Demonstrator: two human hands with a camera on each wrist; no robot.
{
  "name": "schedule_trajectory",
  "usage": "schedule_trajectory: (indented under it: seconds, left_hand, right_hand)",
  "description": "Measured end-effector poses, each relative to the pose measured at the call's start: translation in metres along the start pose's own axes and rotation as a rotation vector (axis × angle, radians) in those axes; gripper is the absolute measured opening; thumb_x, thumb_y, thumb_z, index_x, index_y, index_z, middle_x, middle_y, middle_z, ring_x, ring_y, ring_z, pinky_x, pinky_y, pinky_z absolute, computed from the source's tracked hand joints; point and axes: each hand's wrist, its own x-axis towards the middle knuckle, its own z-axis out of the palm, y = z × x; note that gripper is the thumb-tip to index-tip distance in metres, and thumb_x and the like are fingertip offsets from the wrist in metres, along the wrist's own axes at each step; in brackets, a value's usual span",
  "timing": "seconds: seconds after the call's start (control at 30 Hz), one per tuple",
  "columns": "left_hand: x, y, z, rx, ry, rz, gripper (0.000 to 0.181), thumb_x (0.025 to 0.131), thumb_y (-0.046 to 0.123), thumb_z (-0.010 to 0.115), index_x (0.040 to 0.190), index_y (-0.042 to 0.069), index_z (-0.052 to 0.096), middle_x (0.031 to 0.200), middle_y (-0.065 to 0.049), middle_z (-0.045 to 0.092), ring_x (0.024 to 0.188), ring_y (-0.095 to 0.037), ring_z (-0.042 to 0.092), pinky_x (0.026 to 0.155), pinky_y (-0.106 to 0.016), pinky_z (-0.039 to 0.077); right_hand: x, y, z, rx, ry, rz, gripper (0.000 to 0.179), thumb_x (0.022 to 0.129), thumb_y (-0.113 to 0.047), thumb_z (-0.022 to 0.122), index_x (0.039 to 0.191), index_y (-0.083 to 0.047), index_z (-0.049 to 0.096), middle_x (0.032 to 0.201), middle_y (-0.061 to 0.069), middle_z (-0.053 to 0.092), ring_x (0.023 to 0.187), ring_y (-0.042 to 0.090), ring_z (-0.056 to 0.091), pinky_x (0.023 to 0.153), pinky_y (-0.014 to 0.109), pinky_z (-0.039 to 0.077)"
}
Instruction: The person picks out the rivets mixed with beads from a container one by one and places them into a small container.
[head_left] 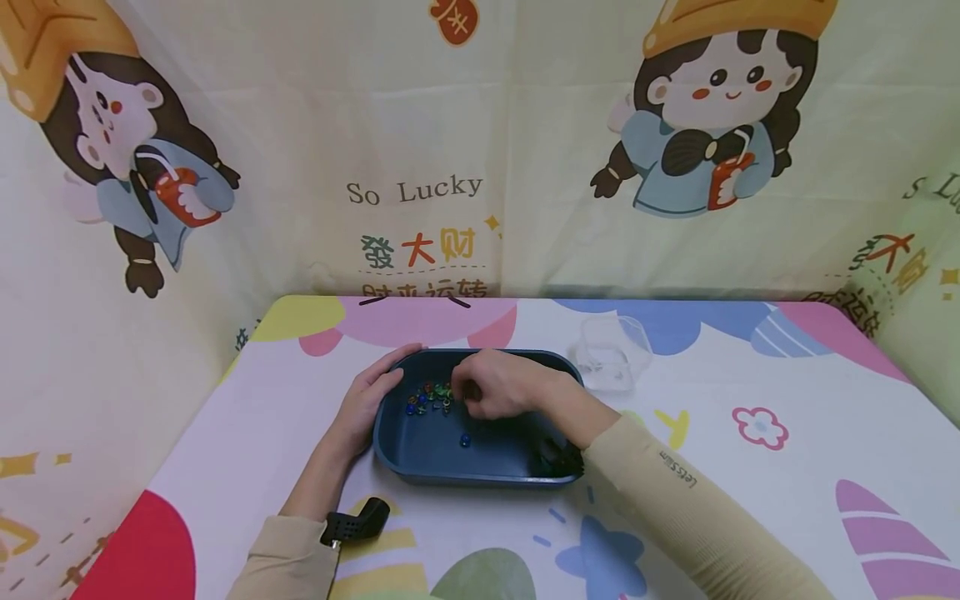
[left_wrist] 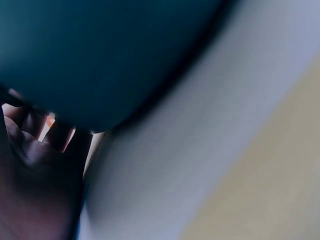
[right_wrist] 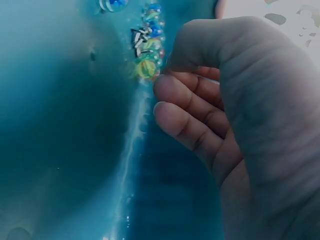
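A dark blue tub (head_left: 420, 462) stands on the table, with a cluster of small coloured glass marbles (head_left: 426, 398) in its left part. One blue marble (head_left: 465, 440) lies apart from them on the tub floor. My left hand (head_left: 369, 404) grips the tub's left end, thumb at the rim and fingers along the outside. Reaching into the tub from the right, my right hand (head_left: 498, 385) has its fingers curled beside the cluster. In the right wrist view its thumb bends down by a yellow-green marble (right_wrist: 146, 68); I cannot tell whether the hidden fingertips pinch one.
A clear plastic box (head_left: 607, 362) stands behind the tub's right end. A black wrist camera (head_left: 360, 518) sits on the left wrist. The table (head_left: 720, 508) bears a colourful printed cover, and a patterned cloth (head_left: 555, 167) hangs behind it.
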Motion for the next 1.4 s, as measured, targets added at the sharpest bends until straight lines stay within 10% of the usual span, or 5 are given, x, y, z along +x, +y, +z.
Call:
schedule_trajectory:
  seconds: [1.4]
  left_hand:
    - [-0.001,-0.001,0.001,0.005,0.006,0.001,0.045,0.110,0.018,0.037,0.153,0.005,0.043,0.155,-0.009,0.043,0.145,-0.023,0.035,0.119,-0.046,0.024]
  right_hand:
    - [-0.020,0.004,-0.015,0.078,0.385,-0.162,0.009,0.086,-0.001,0.067,0.093,-0.005,0.070,0.079,-0.004,0.061,0.069,0.015,0.056,0.064,0.025,0.050]
